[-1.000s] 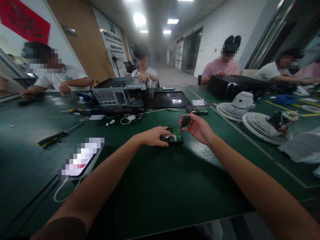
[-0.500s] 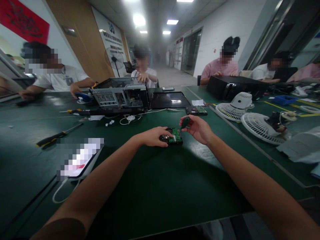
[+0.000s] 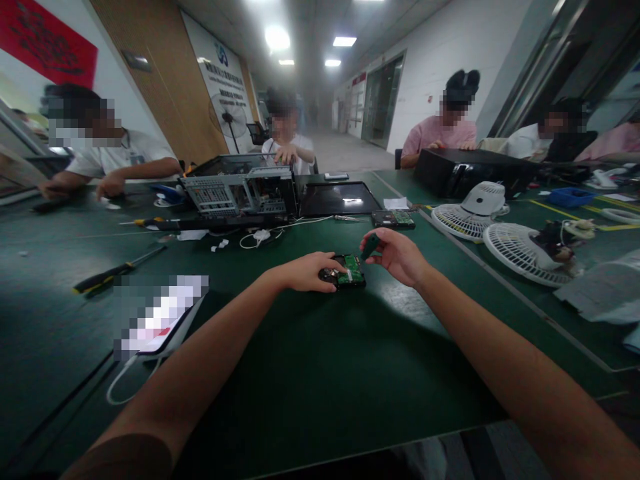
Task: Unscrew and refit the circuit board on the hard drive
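Observation:
A hard drive (image 3: 354,272) lies on the green table with its green circuit board facing up. My left hand (image 3: 313,272) grips its left end, fingers across the top and thumb along the near side. At the drive's upper right corner, my right hand (image 3: 399,253) pinches the dark green handle of what looks like a small screwdriver (image 3: 370,245). The handle slants down towards the drive; its shaft is too small to make out, so I cannot tell whether the tip touches.
An open computer case (image 3: 240,193) stands at the back left. Behind my right hand lies another hard drive (image 3: 393,219). A phone (image 3: 163,320) and a yellow-black screwdriver (image 3: 110,273) are on the left, fan parts (image 3: 520,253) on the right. Several people sit around the table.
Both my hands stay almost where they were, the right one shifting only slightly. At the far left, a co-worker's hand has moved left, away from the blue object.

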